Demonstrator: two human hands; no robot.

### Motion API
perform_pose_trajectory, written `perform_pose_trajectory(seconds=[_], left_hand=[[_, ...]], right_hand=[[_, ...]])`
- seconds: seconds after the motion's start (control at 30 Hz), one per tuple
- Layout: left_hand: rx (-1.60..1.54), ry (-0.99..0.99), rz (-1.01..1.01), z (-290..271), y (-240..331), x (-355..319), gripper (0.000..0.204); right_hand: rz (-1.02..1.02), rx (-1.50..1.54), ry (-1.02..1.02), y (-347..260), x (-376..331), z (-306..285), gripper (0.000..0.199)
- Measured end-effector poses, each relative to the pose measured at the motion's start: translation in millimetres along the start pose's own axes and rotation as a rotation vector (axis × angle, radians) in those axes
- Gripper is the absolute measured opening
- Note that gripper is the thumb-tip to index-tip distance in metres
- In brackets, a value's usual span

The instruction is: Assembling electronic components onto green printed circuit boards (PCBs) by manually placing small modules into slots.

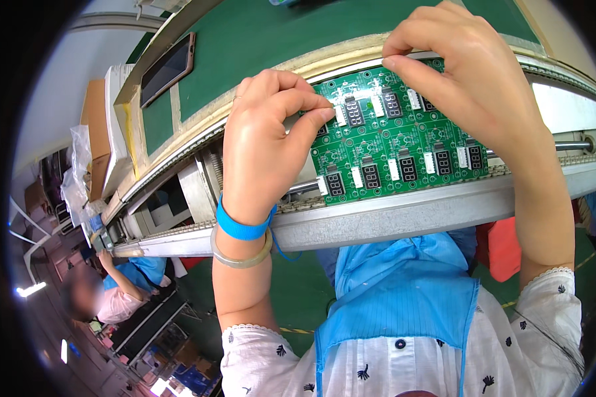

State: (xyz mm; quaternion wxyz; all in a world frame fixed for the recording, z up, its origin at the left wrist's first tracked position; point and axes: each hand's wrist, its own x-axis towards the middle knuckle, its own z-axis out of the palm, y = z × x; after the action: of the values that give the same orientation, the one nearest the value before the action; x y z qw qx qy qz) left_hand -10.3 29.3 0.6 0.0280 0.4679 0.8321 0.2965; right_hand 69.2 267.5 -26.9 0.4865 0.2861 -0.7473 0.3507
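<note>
A green circuit-board panel (377, 139) lies between and below the two hands, its near part nearer the wearer than either hand's fingertips. It bears rows of white connectors (357, 176), each beside a dark digit display (371, 176).

The left hand (265, 132) is at the panel's upper left. Its thumb and index finger are drawn nearly together beside a white connector, the remaining fingers curled. Whether it grasps that connector cannot be told.

The right hand (460, 79) is above the panel's far edge, covering its upper right portion. Thumb and index finger are bent toward one another with a narrow gap; whether anything is held between them cannot be told.

A blue band (245, 228) and a pale bangle (242, 255) encircle the wrist below the left hand. On the wearer's side of both hands, a grey metal rail (391, 212) runs along the panel's near edge. Beyond the left hand, a green table surface (258, 46) extends, with a phone (169, 69) lying to that hand's upper left. A white plate (569, 109) is located to the right of the right hand. Farther off, to the lower left of the left hand, a co-worker (122, 291) is present.
</note>
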Motion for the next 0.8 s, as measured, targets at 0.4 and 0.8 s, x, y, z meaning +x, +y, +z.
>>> perform_pose_trajectory(seconds=[0.4,0.8], left_hand=[[0.050,0.020,0.000,2,4,-1,0.008],[-0.049,-0.003,-0.075,1,3,-2,0.010]], right_hand=[[0.785,-0.338,-0.683,-51,59,-23,0.017],[0.800,-0.357,-0.722,-51,62,-23,0.019]])
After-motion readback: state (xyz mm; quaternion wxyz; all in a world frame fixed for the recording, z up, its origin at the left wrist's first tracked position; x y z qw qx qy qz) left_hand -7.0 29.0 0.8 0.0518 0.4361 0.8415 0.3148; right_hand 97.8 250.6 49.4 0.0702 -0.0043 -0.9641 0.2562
